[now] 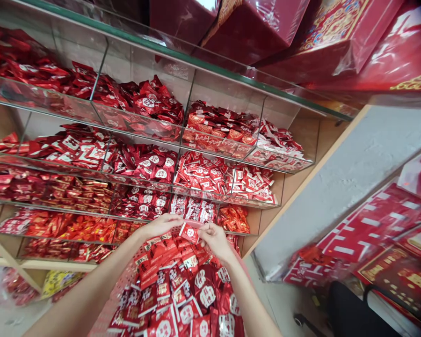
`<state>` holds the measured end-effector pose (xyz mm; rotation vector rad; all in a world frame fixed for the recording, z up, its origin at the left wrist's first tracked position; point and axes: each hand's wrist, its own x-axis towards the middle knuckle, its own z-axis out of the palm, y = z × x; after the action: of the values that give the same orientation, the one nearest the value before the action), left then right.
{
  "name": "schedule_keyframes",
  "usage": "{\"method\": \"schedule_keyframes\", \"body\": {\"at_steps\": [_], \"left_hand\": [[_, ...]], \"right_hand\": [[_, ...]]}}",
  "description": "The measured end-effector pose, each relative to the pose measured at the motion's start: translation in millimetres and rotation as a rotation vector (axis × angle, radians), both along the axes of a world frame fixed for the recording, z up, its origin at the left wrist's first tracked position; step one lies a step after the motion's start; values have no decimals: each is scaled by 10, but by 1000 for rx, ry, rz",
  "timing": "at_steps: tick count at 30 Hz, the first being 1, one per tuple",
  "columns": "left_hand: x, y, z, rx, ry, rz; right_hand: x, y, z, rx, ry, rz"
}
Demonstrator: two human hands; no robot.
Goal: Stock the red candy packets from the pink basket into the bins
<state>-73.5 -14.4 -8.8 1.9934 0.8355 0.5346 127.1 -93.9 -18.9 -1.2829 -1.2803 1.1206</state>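
Note:
My right hand (213, 239) pinches a small red packet (188, 232) with a white round print, just inside the far rim of a pink basket. My left hand (165, 224) is closed over that rim beside the packet; its fingertips are partly hidden. Close below me, the pink basket (121, 281) is heaped with red and dark red wrapped packets (178, 285), many with white prints. Both forearms reach across the basket's sides, and its near part runs out of view.
A wooden shelf unit (266, 220) with clear-fronted compartments stands ahead, filled with red packets (210, 173). Large red boxes (266, 28) sit on the glass top shelf. At right are a pale wall (382, 145), stacked red packages (368, 229) and a black chair (351, 309).

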Motion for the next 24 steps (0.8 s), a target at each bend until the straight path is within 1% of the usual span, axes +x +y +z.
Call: {"method": "schedule_keyframes", "body": {"at_steps": [2, 4, 8, 15, 24], "left_hand": [[-11, -16, 33, 1, -15, -57], [-17, -11, 28, 8, -25, -84], [-10, 18, -2, 5, -28, -87], [34, 9, 65, -37, -63, -91], [73, 94, -48, -38, -71, -114]], "right_hand": [[-34, -12, -8, 2, -17, 26], [-61, -20, -11, 6, -27, 36], [-78, -28, -25, -6, -13, 21], [-49, -64, -27, -90, 55, -28], [19, -122, 5, -120, 110, -47]]}}
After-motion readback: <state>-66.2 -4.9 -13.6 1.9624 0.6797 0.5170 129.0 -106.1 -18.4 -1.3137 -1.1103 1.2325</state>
